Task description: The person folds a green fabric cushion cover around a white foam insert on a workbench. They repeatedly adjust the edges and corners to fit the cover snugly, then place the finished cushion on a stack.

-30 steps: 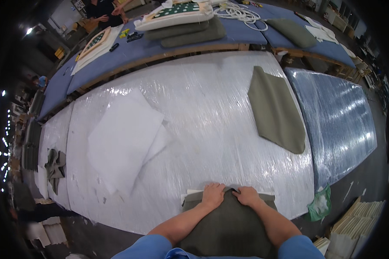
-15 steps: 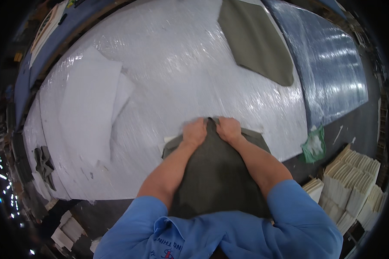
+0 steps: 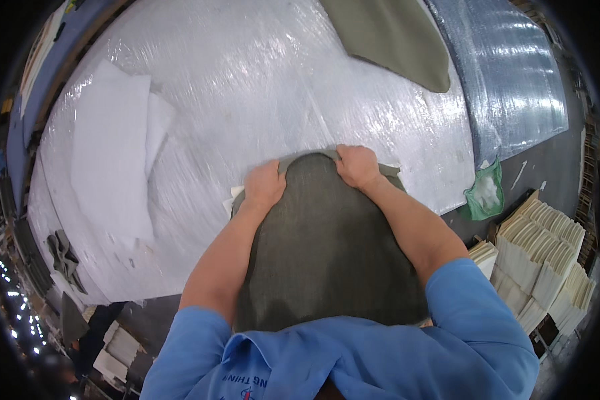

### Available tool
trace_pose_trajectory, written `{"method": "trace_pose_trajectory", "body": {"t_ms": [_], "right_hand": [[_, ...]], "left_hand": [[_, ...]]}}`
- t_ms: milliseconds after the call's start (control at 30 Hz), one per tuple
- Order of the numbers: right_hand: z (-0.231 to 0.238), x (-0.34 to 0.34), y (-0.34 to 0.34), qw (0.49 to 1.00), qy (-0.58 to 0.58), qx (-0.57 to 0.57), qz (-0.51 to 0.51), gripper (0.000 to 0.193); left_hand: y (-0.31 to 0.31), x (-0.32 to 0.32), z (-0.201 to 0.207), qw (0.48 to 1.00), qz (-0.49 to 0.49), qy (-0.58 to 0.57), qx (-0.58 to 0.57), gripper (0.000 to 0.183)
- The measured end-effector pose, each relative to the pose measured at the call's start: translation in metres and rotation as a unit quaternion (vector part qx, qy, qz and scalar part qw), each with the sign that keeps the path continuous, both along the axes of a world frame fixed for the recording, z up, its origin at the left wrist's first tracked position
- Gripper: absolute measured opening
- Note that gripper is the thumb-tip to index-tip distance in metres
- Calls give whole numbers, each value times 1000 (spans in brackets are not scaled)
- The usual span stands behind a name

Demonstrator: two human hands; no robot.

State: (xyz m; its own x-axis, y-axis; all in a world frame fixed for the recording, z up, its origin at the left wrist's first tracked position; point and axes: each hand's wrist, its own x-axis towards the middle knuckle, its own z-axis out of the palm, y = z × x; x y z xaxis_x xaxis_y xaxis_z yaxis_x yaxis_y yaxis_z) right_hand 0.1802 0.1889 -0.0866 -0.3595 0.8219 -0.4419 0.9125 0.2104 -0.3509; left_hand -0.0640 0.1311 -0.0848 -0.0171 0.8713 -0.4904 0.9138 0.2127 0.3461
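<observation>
Gripping dark cloth [image 3: 330,247], left hand [image 3: 265,184] and right hand [image 3: 358,167] clamped, green bag [image 3: 477,211] holding white stuff [image 3: 489,191]

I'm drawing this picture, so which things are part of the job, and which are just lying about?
Part of the job:
- left hand and right hand, gripping
- dark cloth

Probably just lying about:
- white sheets
- flat olive piece
- crumpled cloth
- green bag
</observation>
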Motion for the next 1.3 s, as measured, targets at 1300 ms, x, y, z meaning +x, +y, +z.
{"method": "trace_pose_trajectory", "body": {"t_ms": [1300], "right_hand": [[182, 136, -83, 664, 678, -109, -297, 80]], "left_hand": [[-146, -87, 170, 667, 349, -650, 99, 72]]}}
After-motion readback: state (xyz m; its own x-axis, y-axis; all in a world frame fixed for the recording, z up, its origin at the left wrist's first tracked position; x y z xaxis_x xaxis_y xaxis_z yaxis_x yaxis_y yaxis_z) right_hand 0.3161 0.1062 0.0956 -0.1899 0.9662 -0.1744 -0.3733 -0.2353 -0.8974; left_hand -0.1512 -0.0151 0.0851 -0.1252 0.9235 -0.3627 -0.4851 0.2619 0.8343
